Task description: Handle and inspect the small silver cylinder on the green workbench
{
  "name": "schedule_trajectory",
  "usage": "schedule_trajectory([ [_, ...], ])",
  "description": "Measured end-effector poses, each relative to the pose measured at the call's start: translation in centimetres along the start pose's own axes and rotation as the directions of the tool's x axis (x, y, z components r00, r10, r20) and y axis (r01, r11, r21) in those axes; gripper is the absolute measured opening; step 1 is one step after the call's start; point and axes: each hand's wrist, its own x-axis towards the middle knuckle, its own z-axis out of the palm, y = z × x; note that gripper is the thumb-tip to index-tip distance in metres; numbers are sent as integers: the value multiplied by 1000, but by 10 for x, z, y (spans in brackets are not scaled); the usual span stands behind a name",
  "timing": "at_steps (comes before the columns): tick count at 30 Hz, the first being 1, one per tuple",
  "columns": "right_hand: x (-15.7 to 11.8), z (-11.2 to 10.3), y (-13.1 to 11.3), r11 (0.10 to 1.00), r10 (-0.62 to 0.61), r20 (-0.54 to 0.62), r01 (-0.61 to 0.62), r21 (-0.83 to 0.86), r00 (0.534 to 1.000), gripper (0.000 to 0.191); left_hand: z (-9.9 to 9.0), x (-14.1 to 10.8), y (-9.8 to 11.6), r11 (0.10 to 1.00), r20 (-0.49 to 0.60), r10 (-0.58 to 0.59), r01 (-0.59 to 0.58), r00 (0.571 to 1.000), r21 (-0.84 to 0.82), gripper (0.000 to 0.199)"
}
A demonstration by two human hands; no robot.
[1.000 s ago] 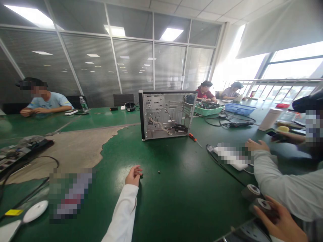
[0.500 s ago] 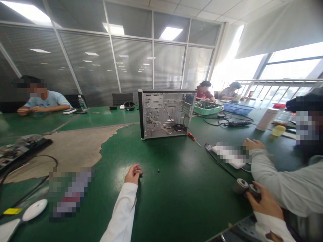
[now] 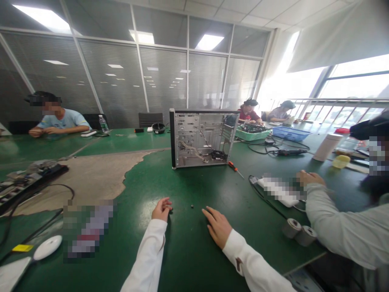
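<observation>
My left hand [image 3: 162,209] rests on the green table, its fingers loosely bent and apart, with nothing visible in them. Across from it, my right hand [image 3: 218,227] lies palm down with the fingers spread. Between the two hands sits a small dark round piece [image 3: 192,206], too small to name; neither hand touches it. Beyond them stands an opened computer case [image 3: 199,140], upright, with loose cables and a black part inside. An orange-handled screwdriver [image 3: 235,169] lies by its lower right corner.
Two grey cylinders [image 3: 292,228] stand near the right table edge, by a co-worker's sleeve [image 3: 337,211] and a white power strip [image 3: 279,190]. At left are a blurred-out packet [image 3: 94,227], a white oval object [image 3: 48,247] and electronic parts [image 3: 33,178]. Green [image 3: 253,135] and blue baskets [image 3: 291,133] stand behind.
My right hand has let go of the grey cylinders at the right edge and moved left onto the table near the small piece. My left hand has stayed in place.
</observation>
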Motion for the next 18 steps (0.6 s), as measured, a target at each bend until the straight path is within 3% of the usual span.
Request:
schedule_trajectory([
  [5,50,29,-13,980,-197,39,197,12,980,48,-1,0,1,1000,0,-13,13,1000,-27,34],
  [9,56,37,-6,950,-313,-17,313,2,949,31,-2,0,1,998,4,-23,23,1000,-51,35],
  [13,28,20,5,944,-329,-64,330,-7,942,28,-1,-1,3,997,1,-27,27,1000,-74,36],
  [18,-41,-36,49,983,-132,-213,101,-150,968,28,0,-2,5,996,-14,-37,36,999,-77,34],
])
